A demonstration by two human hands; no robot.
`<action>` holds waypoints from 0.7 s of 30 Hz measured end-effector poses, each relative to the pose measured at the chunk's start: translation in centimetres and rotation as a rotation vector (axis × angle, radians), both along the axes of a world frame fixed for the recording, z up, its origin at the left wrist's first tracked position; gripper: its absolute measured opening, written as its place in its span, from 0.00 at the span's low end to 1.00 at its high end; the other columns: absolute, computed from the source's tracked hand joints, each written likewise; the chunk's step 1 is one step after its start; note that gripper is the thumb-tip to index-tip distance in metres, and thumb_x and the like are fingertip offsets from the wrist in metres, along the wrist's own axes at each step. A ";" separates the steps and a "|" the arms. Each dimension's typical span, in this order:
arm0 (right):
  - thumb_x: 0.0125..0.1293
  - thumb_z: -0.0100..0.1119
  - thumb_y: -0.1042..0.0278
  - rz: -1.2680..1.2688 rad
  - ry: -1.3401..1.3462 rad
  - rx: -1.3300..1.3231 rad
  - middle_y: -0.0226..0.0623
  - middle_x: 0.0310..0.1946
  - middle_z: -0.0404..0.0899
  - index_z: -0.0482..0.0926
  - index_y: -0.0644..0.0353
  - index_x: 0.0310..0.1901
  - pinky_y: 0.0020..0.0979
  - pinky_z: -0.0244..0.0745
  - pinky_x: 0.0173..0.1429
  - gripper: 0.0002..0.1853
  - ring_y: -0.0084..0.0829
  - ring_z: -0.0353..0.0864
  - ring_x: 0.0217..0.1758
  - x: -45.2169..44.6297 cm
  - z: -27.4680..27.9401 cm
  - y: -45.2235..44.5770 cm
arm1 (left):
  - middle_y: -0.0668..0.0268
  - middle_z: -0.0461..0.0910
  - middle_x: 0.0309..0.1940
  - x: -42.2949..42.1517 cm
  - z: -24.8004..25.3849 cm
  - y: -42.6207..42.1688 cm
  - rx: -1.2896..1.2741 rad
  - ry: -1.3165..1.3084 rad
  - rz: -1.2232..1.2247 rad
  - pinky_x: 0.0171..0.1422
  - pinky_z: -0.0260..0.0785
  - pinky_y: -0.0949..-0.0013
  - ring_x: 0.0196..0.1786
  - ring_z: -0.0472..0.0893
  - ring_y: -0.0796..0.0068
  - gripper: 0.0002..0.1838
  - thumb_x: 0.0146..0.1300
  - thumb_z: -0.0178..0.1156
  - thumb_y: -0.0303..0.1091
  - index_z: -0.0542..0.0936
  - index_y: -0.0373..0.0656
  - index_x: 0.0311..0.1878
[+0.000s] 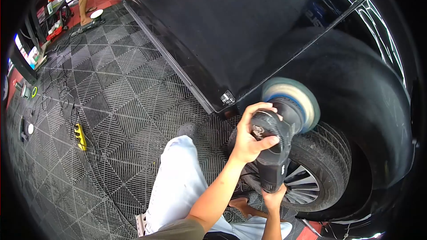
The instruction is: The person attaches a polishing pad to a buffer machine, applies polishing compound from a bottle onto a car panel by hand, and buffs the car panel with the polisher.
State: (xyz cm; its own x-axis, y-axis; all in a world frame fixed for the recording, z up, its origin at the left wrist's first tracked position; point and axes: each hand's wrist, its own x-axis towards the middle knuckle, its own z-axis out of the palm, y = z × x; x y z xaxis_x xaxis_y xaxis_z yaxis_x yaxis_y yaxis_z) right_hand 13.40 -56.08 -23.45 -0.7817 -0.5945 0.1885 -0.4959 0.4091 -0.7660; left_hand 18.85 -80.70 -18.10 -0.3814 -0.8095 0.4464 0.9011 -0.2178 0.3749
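Note:
A black car polisher with a round pad is held at the car's dark rear panel, just above the wheel arch. The pad looks smeared by motion and seems to rest on the paint. My left hand wraps round the machine's head, thumb on the near side and fingertips over the top. Lower down, my right hand grips the end of the handle; most of its fingers are hidden behind it. Below the polisher stands the tyre with its silver wheel rim.
A dark door stands open at the top. Black patterned floor tiles spread leftward, with a yellow power strip and cables lying on them. Another person's leg shows at upper left. My knee is bent beside the wheel.

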 end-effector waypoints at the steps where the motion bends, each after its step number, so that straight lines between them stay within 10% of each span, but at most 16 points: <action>1: 0.41 0.70 0.75 -0.002 0.029 0.010 0.38 0.30 0.85 0.81 0.65 0.36 0.31 0.75 0.42 0.16 0.28 0.83 0.33 -0.3 -0.9 0.3 | 0.61 0.76 0.50 -0.1 -0.9 -0.1 0.035 0.009 -0.002 0.60 0.71 0.65 0.54 0.79 0.69 0.38 0.45 0.78 0.34 0.70 0.39 0.60; 21: 0.37 0.73 0.69 -0.019 0.203 0.350 0.45 0.27 0.84 0.81 0.63 0.38 0.34 0.77 0.39 0.21 0.42 0.86 0.31 -1.2 -3.4 0.7 | 0.58 0.78 0.44 -0.4 -9.6 -0.8 0.251 -0.041 0.102 0.59 0.69 0.66 0.51 0.78 0.70 0.39 0.47 0.76 0.48 0.69 0.39 0.58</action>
